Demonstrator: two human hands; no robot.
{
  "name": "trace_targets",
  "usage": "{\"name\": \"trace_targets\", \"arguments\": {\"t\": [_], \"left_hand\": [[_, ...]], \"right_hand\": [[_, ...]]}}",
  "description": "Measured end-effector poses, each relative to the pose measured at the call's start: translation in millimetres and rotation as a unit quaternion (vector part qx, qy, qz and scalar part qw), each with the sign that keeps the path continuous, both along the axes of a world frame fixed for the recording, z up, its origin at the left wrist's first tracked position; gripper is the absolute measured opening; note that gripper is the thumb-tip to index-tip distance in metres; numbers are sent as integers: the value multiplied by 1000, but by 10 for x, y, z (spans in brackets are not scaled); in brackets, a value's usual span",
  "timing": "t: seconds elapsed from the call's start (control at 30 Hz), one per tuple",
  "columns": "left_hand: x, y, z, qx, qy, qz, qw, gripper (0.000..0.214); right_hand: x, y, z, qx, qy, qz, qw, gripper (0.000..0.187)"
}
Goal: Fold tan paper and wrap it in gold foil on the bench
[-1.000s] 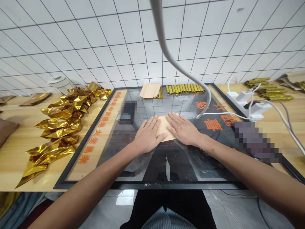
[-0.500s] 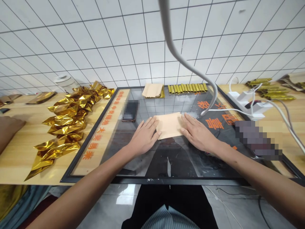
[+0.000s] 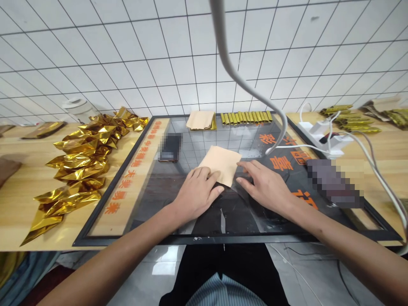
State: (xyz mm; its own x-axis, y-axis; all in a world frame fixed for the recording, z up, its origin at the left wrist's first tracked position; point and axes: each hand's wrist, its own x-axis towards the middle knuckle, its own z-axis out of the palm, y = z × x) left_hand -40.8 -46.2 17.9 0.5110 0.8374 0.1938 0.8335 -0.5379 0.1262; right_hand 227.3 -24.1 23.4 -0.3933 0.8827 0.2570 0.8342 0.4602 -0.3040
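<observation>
A tan square sheet of paper (image 3: 220,162) lies turned like a diamond on the black-framed glass panel (image 3: 204,199). My left hand (image 3: 196,193) rests flat on the sheet's near-left corner, fingers stretched out and together. My right hand (image 3: 266,185) lies on the glass just right of the sheet, fingers extended toward its right corner, barely touching or just clear of it. Neither hand grips anything.
A heap of gold foil pieces (image 3: 79,157) covers the wooden table at the left. At the panel's far edge lie a stack of tan sheets (image 3: 200,120) and a row of gold rolls (image 3: 247,117). A power strip (image 3: 321,131) with white cables stands at the right; a grey hose (image 3: 229,63) hangs overhead.
The tan sheet has been rotated from square-on to a diamond position. My right hand slid off it to the right; my left hand stays on its near-left corner.
</observation>
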Motion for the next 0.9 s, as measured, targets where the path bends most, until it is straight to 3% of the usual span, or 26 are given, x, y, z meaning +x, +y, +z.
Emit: {"name": "trace_targets", "arguments": {"t": [0.2,0.37,0.47,0.6,0.73,0.8,0.9], "left_hand": [[39,190,57,9,-35,0,999,40],[42,235,-63,-35,-5,-2,999,36],[58,141,-79,-21,15,3,1000,38],[63,130,29,-35,31,4,999,37],[27,417,113,-35,-22,2,999,40],[-2,608,82,-25,-29,-24,999,45],[-51,859,-18,-45,-41,-10,998,49]], "right_hand": [[-229,139,95,1,27,47,999,45],[-530,264,-72,6,-15,154,988,56],[-504,386,-240,-1,-59,157,986,60],[-281,585,-326,-7,-106,121,987,65],[-153,691,-270,-23,-120,114,986,68],[-138,724,-240,-30,-111,112,987,67],[-130,824,-214,-24,-71,80,994,64]]}}
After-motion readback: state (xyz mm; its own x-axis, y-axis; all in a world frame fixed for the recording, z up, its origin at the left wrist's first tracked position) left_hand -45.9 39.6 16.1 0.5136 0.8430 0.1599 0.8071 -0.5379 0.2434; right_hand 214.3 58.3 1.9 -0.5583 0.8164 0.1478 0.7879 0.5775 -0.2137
